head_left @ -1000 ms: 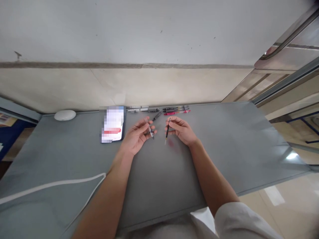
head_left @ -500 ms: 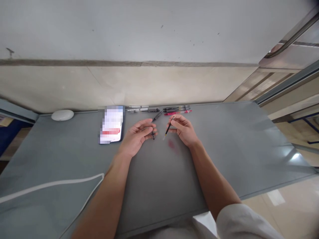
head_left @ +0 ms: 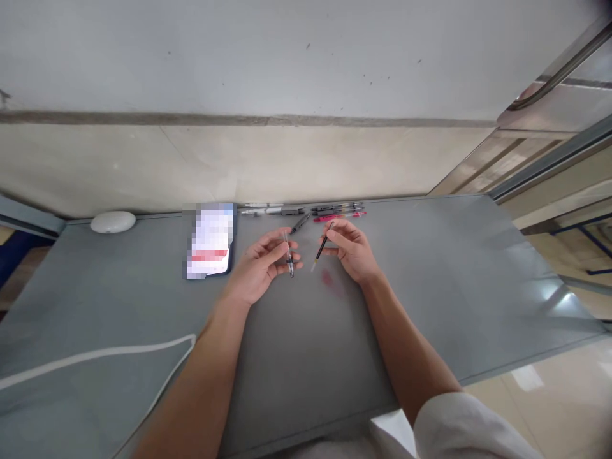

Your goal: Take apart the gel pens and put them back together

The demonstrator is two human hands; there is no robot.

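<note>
Pinching a slim, clear plastic pen barrel with a dark lower end (head_left: 289, 262) between thumb and fingers, our left hand (head_left: 253, 271) holds it tilted over the grey, smooth-topped table (head_left: 296, 363). Our right hand (head_left: 357, 254) pinches a thin black stick with a yellow band and a pale tip (head_left: 322, 248), which looks like an ink refill, its tip slanting down and left. The two pieces are near each other but apart, so each hand has its own piece to steady; we cannot tell whether the barrel is empty inside. Just beyond our hands lies a dark grey pen (head_left: 301, 223), near the red pen (head_left: 354, 216) at the far edge. Farther left sits a phone with a lit screen (head_left: 213, 236).
</note>
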